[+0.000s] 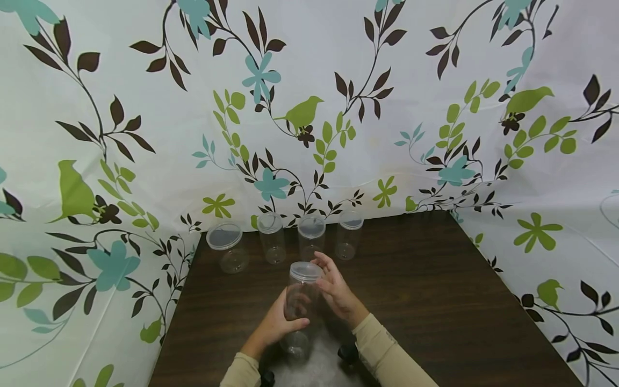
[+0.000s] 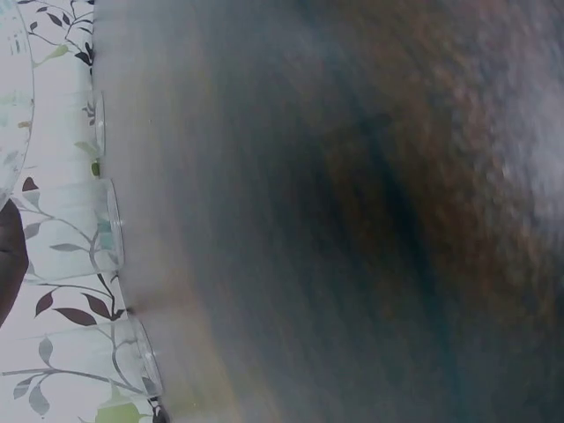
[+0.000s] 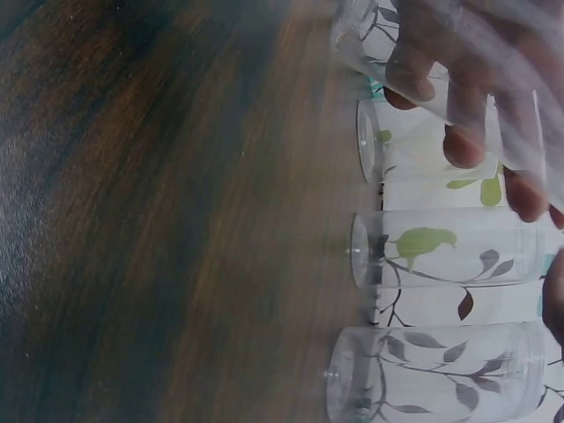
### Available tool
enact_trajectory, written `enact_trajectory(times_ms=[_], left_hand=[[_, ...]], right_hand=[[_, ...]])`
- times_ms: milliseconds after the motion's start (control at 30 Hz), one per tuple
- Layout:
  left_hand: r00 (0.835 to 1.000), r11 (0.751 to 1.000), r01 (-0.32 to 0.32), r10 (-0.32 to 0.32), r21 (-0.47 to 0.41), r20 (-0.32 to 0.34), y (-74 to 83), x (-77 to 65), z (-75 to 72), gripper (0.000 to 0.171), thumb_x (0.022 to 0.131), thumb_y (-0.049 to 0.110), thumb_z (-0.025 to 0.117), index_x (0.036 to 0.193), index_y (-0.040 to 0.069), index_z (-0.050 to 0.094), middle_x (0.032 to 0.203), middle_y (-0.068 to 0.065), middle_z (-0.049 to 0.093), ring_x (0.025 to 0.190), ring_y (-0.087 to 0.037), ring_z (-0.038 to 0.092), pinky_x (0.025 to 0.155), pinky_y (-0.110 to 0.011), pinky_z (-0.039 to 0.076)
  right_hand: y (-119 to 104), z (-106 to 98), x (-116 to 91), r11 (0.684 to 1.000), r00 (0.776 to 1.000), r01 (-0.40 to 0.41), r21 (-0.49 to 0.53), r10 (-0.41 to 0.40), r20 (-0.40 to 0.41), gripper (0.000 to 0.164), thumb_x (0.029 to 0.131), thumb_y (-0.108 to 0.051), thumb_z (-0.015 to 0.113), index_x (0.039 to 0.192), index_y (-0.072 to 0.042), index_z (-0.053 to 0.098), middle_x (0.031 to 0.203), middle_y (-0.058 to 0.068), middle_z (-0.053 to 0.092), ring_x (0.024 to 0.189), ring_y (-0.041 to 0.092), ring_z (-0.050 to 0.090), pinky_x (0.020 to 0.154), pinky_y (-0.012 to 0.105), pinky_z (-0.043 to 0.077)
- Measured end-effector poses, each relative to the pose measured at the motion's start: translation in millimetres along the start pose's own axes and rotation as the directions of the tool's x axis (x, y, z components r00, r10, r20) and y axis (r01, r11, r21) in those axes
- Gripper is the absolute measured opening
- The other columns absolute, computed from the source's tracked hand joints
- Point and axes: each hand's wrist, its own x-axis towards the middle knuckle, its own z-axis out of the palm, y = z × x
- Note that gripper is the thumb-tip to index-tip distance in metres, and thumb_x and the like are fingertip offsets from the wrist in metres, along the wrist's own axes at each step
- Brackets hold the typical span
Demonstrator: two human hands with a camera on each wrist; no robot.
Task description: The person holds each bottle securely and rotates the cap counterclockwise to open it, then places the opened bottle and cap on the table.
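Note:
My left hand (image 1: 280, 320) grips a tall clear jar (image 1: 296, 344) round its body, above the near part of the dark table. The jar leans slightly and has a translucent lid (image 1: 306, 270) on top. Beside the lid is my right hand (image 1: 338, 293), fingers loosely spread, fingertips right at the lid's right rim. In the right wrist view, fingers show behind the clear wall of the held jar (image 3: 520, 44). The left wrist view catches only a fingertip (image 2: 11, 256) at its left edge.
Along the table's back edge stand several lidded clear jars, a wide one (image 1: 234, 259) leftmost and narrower ones (image 1: 274, 250) to its right. Patterned cloth (image 1: 309, 177) hangs behind and at both sides of the brown table (image 1: 425, 279). Small black objects (image 1: 348, 353) sit by the wrists.

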Motion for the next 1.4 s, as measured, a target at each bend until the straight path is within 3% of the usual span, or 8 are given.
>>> enact_trajectory(times_ms=[167,500,667,833,967,1067,1233,1400], left_hand=[[1.0,1.0,-0.012,0.012,0.004,-0.012,-1.0,-0.4,-2.3,0.075,0.086,0.0,0.077,0.148,-0.002,0.034,0.125,-0.033,0.056,0.098,-0.055,0.058,0.076,-0.034,0.059],[1.0,0.999,0.007,-0.006,0.034,-0.027,-1.0,-2.8,-1.6,0.077,0.085,0.004,0.079,0.145,-0.003,0.033,0.124,-0.03,0.057,0.101,-0.046,0.061,0.084,-0.035,0.057],[1.0,0.995,0.015,-0.014,0.095,-0.017,0.0,-5.0,-1.1,0.074,0.084,0.001,0.08,0.143,0.0,0.036,0.123,-0.024,0.06,0.102,-0.037,0.064,0.087,-0.034,0.055],[1.0,0.996,0.013,-0.013,0.09,0.0,0.8,-5.8,0.1,0.073,0.084,0.0,0.078,0.143,0.001,0.036,0.123,-0.023,0.06,0.102,-0.033,0.064,0.086,-0.036,0.056],[1.0,0.997,0.016,-0.016,0.081,0.0,-0.1,-4.9,-0.2,0.073,0.085,0.001,0.078,0.144,0.001,0.036,0.124,-0.023,0.059,0.102,-0.031,0.064,0.086,-0.036,0.056],[1.0,0.997,0.025,-0.025,0.077,-0.012,0.1,-4.6,-0.4,0.073,0.085,0.003,0.079,0.144,0.0,0.036,0.124,-0.023,0.059,0.103,-0.032,0.064,0.086,-0.036,0.056],[0.999,0.997,0.033,-0.031,0.07,-0.029,1.3,-4.7,0.1,0.073,0.085,0.002,0.078,0.145,-0.001,0.036,0.123,-0.025,0.059,0.102,-0.033,0.063,0.084,-0.034,0.056],[0.999,0.997,0.022,-0.019,0.073,-0.038,2.4,-4.7,1.0,0.074,0.084,0.002,0.078,0.145,-0.003,0.036,0.122,-0.026,0.06,0.1,-0.035,0.064,0.082,-0.034,0.057]], right_hand=[[-1,4,0,0.997,0.999,0.011,-0.081,-0.014,-0.043,0.087,0.098,-0.024,0.069,0.153,0.007,0.01,0.128,0.01,0.03,0.12,0.014,0.042,0.101,0.024,0.041],[-2,9,2,0.992,1.0,0.028,-0.126,-0.027,0.006,0.089,0.097,-0.026,0.071,0.153,0.008,0.01,0.134,0.012,0.033,0.124,0.016,0.043,0.103,0.026,0.041],[-1,10,2,0.996,0.999,0.031,-0.083,-0.03,0.014,0.072,0.1,-0.016,0.062,0.153,0.005,0.017,0.139,0.011,0.042,0.125,0.016,0.05,0.1,0.028,0.046],[-1,7,1,0.999,0.997,0.044,-0.013,-0.043,0.068,0.064,0.097,-0.007,0.048,0.152,0.007,0.017,0.142,0.01,0.051,0.125,0.018,0.054,0.1,0.03,0.046],[-2,6,2,0.999,0.995,0.037,0.004,-0.037,0.089,0.056,0.098,-0.005,0.041,0.151,0.002,0.024,0.145,0.01,0.052,0.129,0.019,0.054,0.104,0.031,0.044],[-3,7,1,0.999,0.994,0.031,0.012,-0.032,0.105,0.051,0.1,-0.006,0.033,0.151,-0.005,0.028,0.152,0.021,0.045,0.135,0.021,0.05,0.109,0.034,0.038],[-3,12,-1,0.999,0.996,0.002,0.05,-0.007,0.085,0.051,0.103,-0.007,0.023,0.153,-0.008,0.019,0.16,0.035,0.017,0.139,0.02,0.045,0.112,0.036,0.033],[1,14,-1,1.0,1.0,-0.013,0.029,0.013,-0.021,0.058,0.102,-0.01,0.033,0.153,0.0,0.007,0.15,0.024,0.027,0.13,0.014,0.048,0.108,0.032,0.039]])
